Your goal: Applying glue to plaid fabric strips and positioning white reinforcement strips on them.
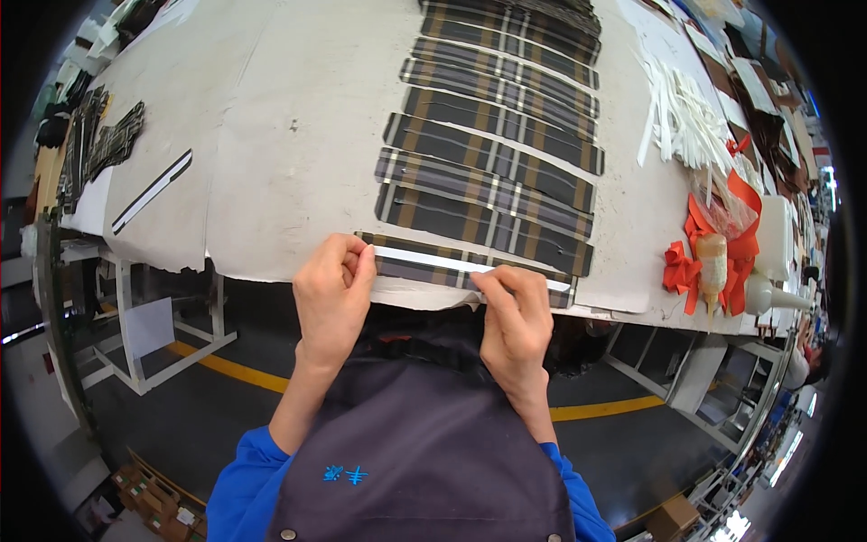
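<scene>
2 hands press a white strip onto a plaid fabric piece at the table's near edge.

The left hand (332, 289) pinches the left end of the thin, flat white strip (433, 261) between curled fingers; the right hand (517, 312) holds its right end down with closed fingertips. The strip lies along the long plaid fabric piece (470, 271), dark with tan and white bars. Beyond that piece, a row of similar plaid pieces (492, 154) overlaps across the pale, creased table cover (289, 135). Right of the row lie loose white strips (682, 113) and orange scraps (682, 266).
</scene>
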The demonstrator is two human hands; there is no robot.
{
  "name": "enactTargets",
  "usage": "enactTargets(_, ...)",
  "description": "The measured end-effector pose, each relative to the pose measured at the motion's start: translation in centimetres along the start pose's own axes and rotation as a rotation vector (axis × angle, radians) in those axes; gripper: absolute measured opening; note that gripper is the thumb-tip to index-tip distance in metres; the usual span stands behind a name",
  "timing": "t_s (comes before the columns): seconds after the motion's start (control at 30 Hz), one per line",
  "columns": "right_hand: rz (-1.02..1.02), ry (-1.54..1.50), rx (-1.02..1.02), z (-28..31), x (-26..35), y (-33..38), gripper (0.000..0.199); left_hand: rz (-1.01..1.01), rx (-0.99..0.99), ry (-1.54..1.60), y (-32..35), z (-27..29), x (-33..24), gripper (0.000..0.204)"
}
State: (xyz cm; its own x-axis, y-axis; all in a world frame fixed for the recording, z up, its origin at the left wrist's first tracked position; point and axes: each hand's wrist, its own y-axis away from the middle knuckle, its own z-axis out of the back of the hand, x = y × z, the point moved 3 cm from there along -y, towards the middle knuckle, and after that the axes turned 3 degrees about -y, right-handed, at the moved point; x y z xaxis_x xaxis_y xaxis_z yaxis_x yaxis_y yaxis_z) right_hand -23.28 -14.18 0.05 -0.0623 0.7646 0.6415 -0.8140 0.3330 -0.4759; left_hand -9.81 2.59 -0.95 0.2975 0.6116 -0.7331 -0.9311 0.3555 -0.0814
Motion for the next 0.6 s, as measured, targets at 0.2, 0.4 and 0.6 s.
enactTargets(0.2,0.023,0.139,0.083,-1.2,-0.6,0.6,0.042,0.201,-0.239,0.208,0.8,3.1,2.4,0.015)
enactTargets(0.4,0.013,0.131,0.107,-1.2,-0.3,-0.1,0.039,-0.441,-0.145,-0.152,3.4,3.3,1.1,0.019)
enactTargets(0.6,0.028,0.181,0.132,-1.4,-0.3,0.0,0.039,-0.589,0.058,-0.180,3.0,-0.3,-1.2,0.040)
